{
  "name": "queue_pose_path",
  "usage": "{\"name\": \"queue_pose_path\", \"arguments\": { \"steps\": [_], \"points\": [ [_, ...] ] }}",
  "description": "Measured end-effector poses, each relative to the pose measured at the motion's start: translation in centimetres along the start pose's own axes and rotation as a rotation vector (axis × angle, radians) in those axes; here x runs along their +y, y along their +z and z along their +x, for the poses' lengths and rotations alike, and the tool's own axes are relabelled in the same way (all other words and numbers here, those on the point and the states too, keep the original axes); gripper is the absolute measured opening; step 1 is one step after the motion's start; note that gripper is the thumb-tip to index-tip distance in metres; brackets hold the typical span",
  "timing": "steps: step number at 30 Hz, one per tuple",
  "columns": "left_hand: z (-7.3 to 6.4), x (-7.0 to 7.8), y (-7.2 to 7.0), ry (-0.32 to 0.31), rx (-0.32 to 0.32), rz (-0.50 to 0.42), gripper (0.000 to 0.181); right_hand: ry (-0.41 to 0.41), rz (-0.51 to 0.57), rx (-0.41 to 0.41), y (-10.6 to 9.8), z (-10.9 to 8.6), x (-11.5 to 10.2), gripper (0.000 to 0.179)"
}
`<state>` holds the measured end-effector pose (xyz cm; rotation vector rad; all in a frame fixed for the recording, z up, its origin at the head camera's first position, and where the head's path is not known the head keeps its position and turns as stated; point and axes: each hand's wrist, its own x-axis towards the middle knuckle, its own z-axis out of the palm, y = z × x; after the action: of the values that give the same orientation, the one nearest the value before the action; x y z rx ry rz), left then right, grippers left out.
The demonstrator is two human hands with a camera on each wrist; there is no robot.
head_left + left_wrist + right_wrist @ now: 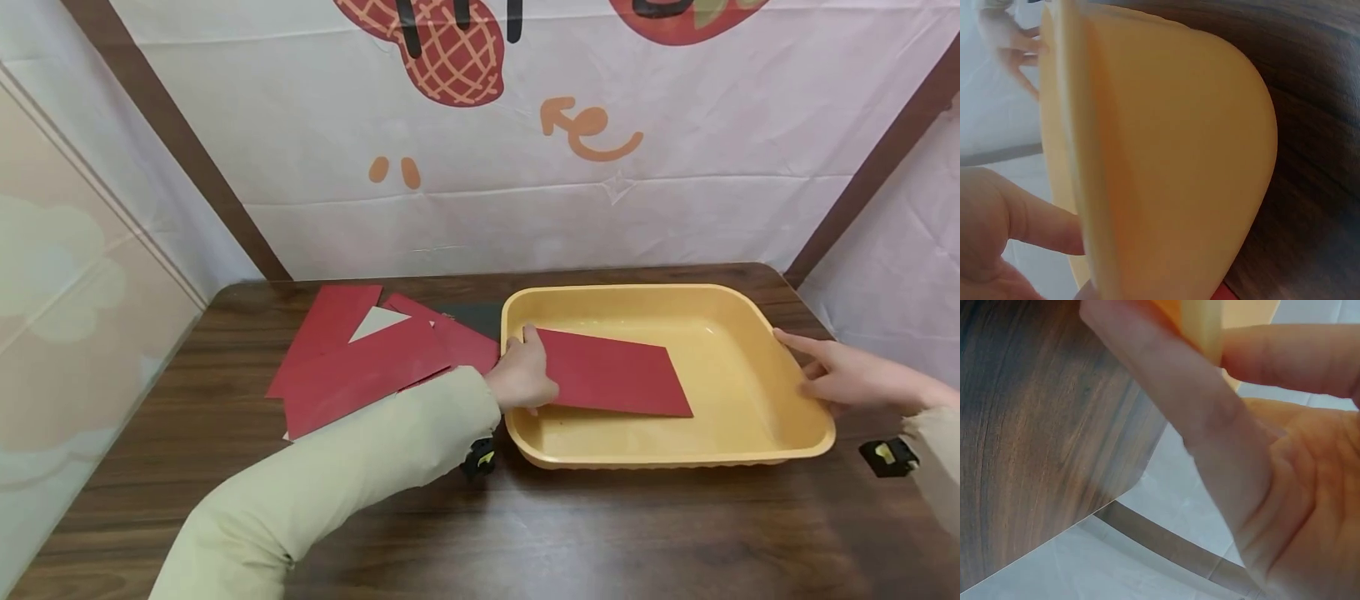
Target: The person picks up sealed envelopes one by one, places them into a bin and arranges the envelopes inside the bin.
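Observation:
A yellow plastic tray [742,367] stands on the table between both hands. A flat red rectangular paper piece [615,372], like an envelope, lies inside it on the left. My left hand [521,375] grips the tray's left rim; the left wrist view shows its thumb [1044,228] against the rim on the inner side. At the opposite end, my right hand [847,371] holds the right rim, pinched between thumb and finger in the right wrist view. Left of the tray, several similar red paper pieces [367,375] overlap, with a white corner [378,322] showing among them.
A dark flat thing [480,314] lies behind the tray's left end, partly covered by red paper. The brown wooden table [600,533] reaches a printed cloth [480,225] at its back edge. Black wrist devices [888,457] are at both sleeves.

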<state>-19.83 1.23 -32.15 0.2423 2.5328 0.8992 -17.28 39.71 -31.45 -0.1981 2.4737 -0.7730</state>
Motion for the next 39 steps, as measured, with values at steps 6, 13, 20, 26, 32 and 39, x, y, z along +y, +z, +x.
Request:
{"name": "queue_pose_path", "arguments": {
  "steps": [6, 13, 20, 26, 32, 39],
  "points": [
    [0.4, 0.5, -0.3, -0.063, -0.094, 0.15, 0.09, 0.011, 0.015, -0.003, -0.1, 0.3, -0.1, 0.081],
    [0.9, 1.2, -0.3, -0.084, -0.176, 0.39, 0.086, 0.01, -0.018, 0.017, -0.1, 0.6, 0.0, 0.08],
    [0.8, 1.1, 0.2, -0.066, -0.147, 0.442, 0.089, 0.014, -0.042, 0.032, -0.1, 0.7, -0.1, 0.08],
    [0.8, 0.4, 0.4, -0.023, -0.14, 0.333, 0.085, 0.005, -0.02, 0.037, 0.1, 0.6, -0.1, 0.08],
    [-0.5, -0.3, 0.0, 0.123, -0.091, 0.222, 0.058, 0.01, -0.014, 0.038, 0.2, 0.5, 0.0, 0.08],
    [-2.0, -1.2, -0.6, 0.285, -0.015, 0.085, 0.046, 0.034, -0.02, 0.042, 0.2, 0.3, 0.4, 0.081]
  ]
}}
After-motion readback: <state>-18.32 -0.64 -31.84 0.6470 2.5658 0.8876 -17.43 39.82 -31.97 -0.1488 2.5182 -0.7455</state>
